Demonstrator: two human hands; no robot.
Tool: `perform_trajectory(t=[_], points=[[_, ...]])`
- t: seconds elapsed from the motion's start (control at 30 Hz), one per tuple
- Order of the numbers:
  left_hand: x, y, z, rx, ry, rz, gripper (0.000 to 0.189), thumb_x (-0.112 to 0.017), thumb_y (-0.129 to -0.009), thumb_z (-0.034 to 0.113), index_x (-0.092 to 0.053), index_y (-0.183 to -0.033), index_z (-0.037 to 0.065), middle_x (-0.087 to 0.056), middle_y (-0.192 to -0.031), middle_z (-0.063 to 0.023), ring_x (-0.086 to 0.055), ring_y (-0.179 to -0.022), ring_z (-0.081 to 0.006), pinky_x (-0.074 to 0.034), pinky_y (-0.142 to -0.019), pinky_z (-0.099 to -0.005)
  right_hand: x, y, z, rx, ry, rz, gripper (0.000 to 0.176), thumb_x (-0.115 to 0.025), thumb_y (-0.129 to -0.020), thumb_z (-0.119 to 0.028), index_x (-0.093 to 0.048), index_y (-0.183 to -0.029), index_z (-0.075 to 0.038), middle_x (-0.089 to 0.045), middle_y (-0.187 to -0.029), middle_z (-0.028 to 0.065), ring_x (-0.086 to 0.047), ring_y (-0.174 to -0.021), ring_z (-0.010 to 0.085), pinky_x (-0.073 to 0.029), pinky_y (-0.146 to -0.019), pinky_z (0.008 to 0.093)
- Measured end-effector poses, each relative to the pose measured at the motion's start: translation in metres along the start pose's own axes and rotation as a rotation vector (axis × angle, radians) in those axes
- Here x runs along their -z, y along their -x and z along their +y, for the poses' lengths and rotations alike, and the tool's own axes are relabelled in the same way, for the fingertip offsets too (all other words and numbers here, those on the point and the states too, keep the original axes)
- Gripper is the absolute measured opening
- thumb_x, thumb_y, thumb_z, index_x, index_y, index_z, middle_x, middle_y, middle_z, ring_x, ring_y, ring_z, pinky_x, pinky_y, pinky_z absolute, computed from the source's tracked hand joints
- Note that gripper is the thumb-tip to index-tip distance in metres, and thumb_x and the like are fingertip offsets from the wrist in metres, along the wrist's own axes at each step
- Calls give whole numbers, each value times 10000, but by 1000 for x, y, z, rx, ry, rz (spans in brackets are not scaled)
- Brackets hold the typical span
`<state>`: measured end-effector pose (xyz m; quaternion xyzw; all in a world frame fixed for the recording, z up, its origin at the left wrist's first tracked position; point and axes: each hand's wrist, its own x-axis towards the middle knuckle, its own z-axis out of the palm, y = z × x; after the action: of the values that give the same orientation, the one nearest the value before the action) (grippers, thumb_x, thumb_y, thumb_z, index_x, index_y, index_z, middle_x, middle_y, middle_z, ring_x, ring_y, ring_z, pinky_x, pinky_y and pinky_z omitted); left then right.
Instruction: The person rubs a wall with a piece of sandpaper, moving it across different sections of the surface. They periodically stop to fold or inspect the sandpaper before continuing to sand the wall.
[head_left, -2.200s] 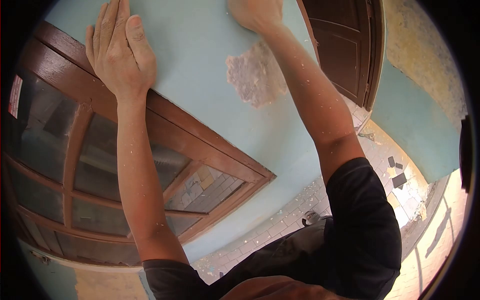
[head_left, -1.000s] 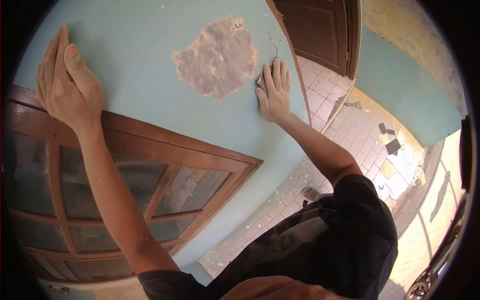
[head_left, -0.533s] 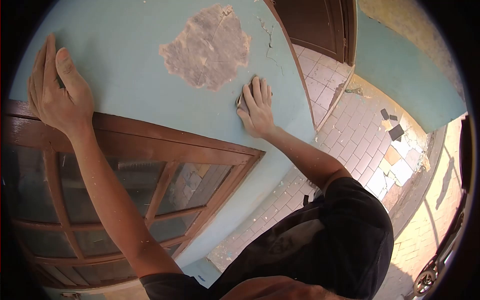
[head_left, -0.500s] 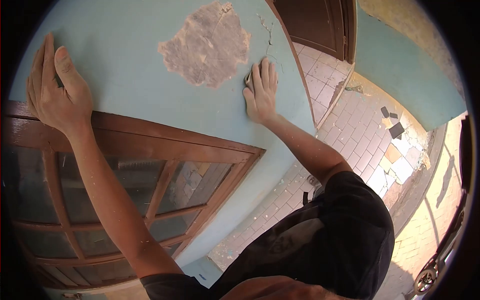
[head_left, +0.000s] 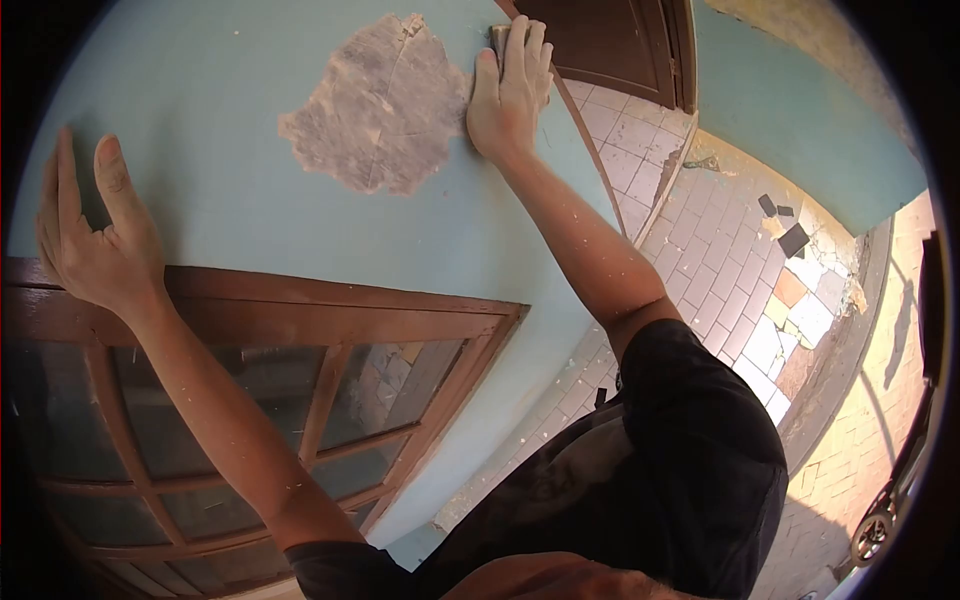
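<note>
Right hand (head_left: 505,105): you've raised it, so its small, dark, flat block (head_left: 497,38) now meets the pale-blue painted wall's (head_left: 230,200) edge
Left hand (head_left: 105,255): yours is open, thumb wide

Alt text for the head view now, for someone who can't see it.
A person's right hand holds a small block against a blue wall, beside a rough bare patch; the left hand rests near a brown window frame.

Single head-worn camera, looking forward and down, near blue wall (head_left: 350,235); tiled floor (head_left: 715,265) right of centre.
</note>
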<state>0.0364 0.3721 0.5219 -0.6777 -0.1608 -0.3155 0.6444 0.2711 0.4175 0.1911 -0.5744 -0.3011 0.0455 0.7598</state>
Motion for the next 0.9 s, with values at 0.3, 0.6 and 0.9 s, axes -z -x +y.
perform_trajectory(t=[0.3,0.6,0.9], points=[[12,5,30,217,90,-26,456,-698,-974,485,-780,-1222,112,-747,-1248,-81,-675,-1183,-266,-518,-1007,-442,29,85,138,-208,1,-69,634,-371,-1090,-261,-203,-1658,-33,-124,-1740,199,-86,-1596,447,-96,-1274,556],[43,112,169,257,84,-297,658,-624,-970,575,-621,-1472,150,-487,-1605,-114,-323,-1539,-397,-108,-1227,-699,24,45,75,235,4,-115,621,-510,-1051,-248,-333,-1614,-55,-212,-1715,197,-139,-1587,427,-139,-1274,555],[48,143,215,321,142,-434,789,-644,-958,588,-514,-1545,77,-411,-1655,-123,-218,-1572,-429,-36,-1228,-700,22,20,26,162,-43,-161,660,-499,-1040,-234,-276,-1639,-68,-165,-1726,204,-110,-1586,455,-112,-1274,567]])
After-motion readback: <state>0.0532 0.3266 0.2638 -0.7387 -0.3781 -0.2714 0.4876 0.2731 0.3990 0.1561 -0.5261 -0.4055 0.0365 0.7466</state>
